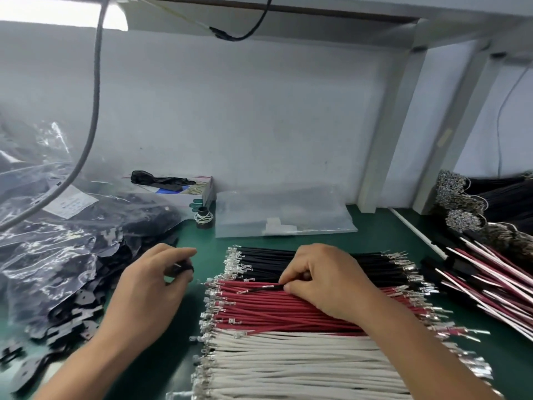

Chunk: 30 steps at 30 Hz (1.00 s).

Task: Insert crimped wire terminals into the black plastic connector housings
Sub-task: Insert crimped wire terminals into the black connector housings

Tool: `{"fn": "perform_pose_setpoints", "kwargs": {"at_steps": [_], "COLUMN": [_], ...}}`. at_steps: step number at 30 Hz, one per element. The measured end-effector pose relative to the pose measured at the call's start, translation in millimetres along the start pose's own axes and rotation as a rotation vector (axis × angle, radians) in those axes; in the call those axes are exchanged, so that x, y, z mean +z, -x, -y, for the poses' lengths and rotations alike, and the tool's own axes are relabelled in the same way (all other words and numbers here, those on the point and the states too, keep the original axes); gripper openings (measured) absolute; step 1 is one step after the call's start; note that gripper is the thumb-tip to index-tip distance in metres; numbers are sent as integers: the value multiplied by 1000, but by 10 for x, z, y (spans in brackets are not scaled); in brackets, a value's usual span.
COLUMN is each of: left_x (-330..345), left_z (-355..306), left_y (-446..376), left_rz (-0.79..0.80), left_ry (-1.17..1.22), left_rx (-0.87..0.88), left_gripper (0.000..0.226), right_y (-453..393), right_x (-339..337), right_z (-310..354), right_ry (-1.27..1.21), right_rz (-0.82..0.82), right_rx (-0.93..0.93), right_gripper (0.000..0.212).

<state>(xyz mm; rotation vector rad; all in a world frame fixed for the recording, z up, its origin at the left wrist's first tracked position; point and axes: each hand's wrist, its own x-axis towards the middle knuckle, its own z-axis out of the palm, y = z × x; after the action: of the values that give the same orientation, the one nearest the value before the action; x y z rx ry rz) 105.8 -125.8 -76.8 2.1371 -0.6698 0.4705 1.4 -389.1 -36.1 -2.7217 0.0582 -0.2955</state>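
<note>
Three rows of crimped wires lie on the green mat: black wires [375,262] at the back, red wires [259,307] in the middle, white wires [288,368] nearest me. Metal terminals stick out at both ends. My right hand [328,281] rests on the red and black rows and pinches one black wire [259,288], whose terminal points left. My left hand [150,287] hovers left of the wires and grips a small black connector housing [181,269] between thumb and fingers.
Clear plastic bags of black housings [66,249] are piled at the left, and loose housings [72,330] spill below them. A flat clear bag [282,215] and a small box [184,192] sit by the back wall. Finished red, white and black assemblies [487,284] lie at the right.
</note>
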Motion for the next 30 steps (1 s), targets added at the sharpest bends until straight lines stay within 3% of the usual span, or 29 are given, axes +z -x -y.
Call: {"fn": "perform_pose_setpoints", "kwargs": {"at_steps": [5, 11, 14, 18, 20, 22, 25, 28, 30], "left_x": [35, -24, 11, 56, 57, 46, 19, 19, 24], "left_z": [-54, -26, -37, -175, -255, -324, -391, -433, -444], "left_y": [7, -56, -57, -4, 23, 43, 63, 70, 72], "left_rz": [-16, -185, -180, -75, -17, 40, 137, 200, 234], "left_ry": [29, 53, 276, 563, 665, 761, 901, 974, 1005], "left_rx": [38, 43, -44, -128, -152, -196, -274, -336, -372], "left_gripper": [36, 33, 33, 38, 34, 25, 30, 34, 35], "right_y": [-25, -36, -44, -14, -27, -51, 18, 191, 263], "right_x": [6, -47, -201, -449, -539, -587, -494, -259, -131], "right_z": [-31, -43, -1, 168, 275, 377, 444, 389, 332], "right_ry": [34, 66, 28, 160, 237, 258, 169, 33, -56], "right_rz": [-9, -140, -330, -721, -837, -767, -491, -392, -372], "right_rx": [-24, -86, -161, -338, -411, -450, -402, -372, -357], "right_gripper": [4, 9, 13, 15, 16, 15, 12, 3, 8]}}
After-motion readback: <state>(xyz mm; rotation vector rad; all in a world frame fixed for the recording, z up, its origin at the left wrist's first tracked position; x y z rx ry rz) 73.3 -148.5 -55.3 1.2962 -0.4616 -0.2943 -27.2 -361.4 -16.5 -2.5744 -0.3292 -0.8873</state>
